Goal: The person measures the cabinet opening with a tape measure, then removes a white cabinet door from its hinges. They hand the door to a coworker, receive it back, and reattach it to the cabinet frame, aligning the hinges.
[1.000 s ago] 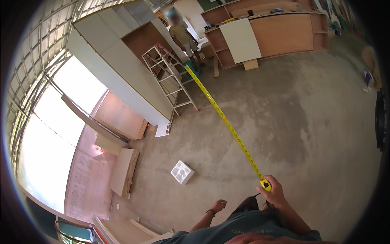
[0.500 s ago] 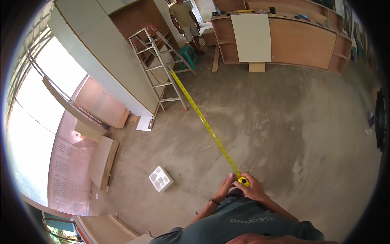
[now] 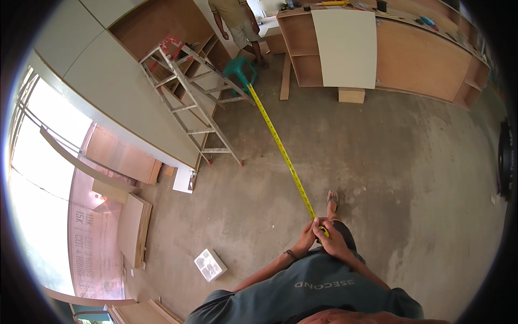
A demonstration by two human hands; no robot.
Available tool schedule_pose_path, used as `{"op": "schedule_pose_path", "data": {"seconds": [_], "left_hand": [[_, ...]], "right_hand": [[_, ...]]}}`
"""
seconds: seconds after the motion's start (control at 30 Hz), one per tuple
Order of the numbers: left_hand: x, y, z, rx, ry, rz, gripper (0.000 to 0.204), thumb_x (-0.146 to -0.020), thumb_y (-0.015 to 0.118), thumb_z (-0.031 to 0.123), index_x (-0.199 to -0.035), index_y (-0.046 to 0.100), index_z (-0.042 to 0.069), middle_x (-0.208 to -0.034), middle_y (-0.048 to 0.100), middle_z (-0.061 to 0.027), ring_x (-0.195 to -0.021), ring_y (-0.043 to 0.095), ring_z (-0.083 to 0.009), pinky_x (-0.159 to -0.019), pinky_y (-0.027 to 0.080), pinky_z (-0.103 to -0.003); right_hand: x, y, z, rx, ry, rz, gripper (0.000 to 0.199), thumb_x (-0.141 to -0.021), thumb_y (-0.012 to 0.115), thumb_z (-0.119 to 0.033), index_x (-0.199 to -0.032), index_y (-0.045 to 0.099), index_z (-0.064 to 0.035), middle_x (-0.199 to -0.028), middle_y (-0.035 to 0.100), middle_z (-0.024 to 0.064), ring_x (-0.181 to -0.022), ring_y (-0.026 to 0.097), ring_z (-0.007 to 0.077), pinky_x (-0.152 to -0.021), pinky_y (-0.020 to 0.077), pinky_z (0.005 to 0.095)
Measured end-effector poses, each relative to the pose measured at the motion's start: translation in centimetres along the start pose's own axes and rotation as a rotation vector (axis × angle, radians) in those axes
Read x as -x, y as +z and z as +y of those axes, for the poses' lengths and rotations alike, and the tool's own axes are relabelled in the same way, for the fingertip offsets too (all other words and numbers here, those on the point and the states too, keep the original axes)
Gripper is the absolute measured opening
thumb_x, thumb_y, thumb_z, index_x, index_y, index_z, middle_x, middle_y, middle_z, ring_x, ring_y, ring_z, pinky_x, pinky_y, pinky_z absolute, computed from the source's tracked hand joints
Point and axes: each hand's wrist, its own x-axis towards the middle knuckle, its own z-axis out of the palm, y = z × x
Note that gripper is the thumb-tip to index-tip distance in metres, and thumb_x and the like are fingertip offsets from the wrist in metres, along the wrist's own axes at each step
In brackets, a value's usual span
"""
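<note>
At my waist my right hand (image 3: 336, 241) is closed around the yellow case of a tape measure (image 3: 324, 231), which shows only partly between the fingers. My left hand (image 3: 306, 238) presses in beside it, its fingers closed at the mouth of the case where the blade comes out. From there the yellow blade (image 3: 283, 148) stretches straight away over the floor. Its far end lies in line with a green stool (image 3: 239, 69) and the foot of a stepladder (image 3: 186, 102); whether it touches either I cannot tell.
Tall white cabinets (image 3: 124, 92) stand behind the ladder. Another person (image 3: 237, 21) is beside the stool. A long wooden counter (image 3: 415, 59) spans the back right, with a white panel (image 3: 345, 48) against it. A white foam block (image 3: 210, 264) and stacked boards (image 3: 134, 229) lie left.
My view has moved forward, and the ladder, stool and counter appear nearer. One sandalled foot of mine has come into view. The blade slants less, and both hands remain on the tape measure.
</note>
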Motion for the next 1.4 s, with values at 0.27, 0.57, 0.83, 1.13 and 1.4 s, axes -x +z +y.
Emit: {"op": "schedule_pose_path", "data": {"seconds": [0.27,0.57,0.83,1.13,1.4], "left_hand": [[-24.6,-9.7,19.4,0.238,0.034,0.259,0.05,-0.107,0.043,0.041,-0.133,0.055,0.001,-0.108,0.068,-0.0094,-0.1,0.064,-0.0186,-0.088,0.052,-0.031],[-44.4,-30.5,31.7,0.216,0.135,0.625,0.045,-0.108,0.04,0.039,-0.118,0.066,0.003,-0.086,0.061,-0.0046,-0.078,0.059,-0.013,-0.07,0.048,-0.029],[-62.4,-51.7,45.8,0.081,0.203,0.705,0.046,-0.107,0.04,0.04,-0.11,0.068,0.003,-0.08,0.061,-0.0021,-0.074,0.058,-0.0117,-0.067,0.047,-0.027],[-79.6,-69.2,64.7,0.02,0.231,0.724,0.047,-0.107,0.04,0.041,-0.104,0.067,0.003,-0.078,0.06,-0.0012,-0.069,0.056,-0.0098,-0.063,0.047,-0.027],[-95.0,-83.8,71.0,0.078,0.183,0.886,0.047,-0.106,0.04,0.041,-0.103,0.068,0.003,-0.078,0.06,-0.0026,-0.07,0.058,-0.0125,-0.065,0.047,-0.029]], "right_hand": [[-31.7,-9.7,-15.2,0.42,-0.042,-0.39,0.08,-0.093,0.046,-0.068,-0.146,0.033,-0.0082,-0.117,0.063,0.03,-0.102,0.064,0.0473,-0.086,0.0501,0.0509],[-66.7,-9.7,-23.4,0.588,-0.295,-0.449,0.076,-0.092,0.056,-0.059,-0.147,0.039,-0.0094,-0.111,0.068,0.0228,-0.099,0.066,0.0412,-0.085,0.052,0.0463],[-93.6,-7.9,-27.5,0.833,-0.136,-0.366,0.062,-0.086,0.064,-0.047,-0.132,0.054,-0.0059,-0.113,0.067,0.0232,-0.104,0.065,0.0408,-0.087,0.0513,0.049],[-120.5,-8.4,-29.0,0.738,-0.052,-0.261,0.058,-0.087,0.063,-0.047,-0.128,0.06,-0.0065,-0.123,0.063,0.0222,-0.117,0.058,0.0397,-0.097,0.0464,0.0496],[-149.3,-7.1,-36.7,0.877,-0.228,-0.382,0.05,-0.089,0.063,-0.043,-0.119,0.063,-0.0022,-0.118,0.064,0.0241,-0.109,0.061,0.0415,-0.09,0.0479,0.0499]]}}
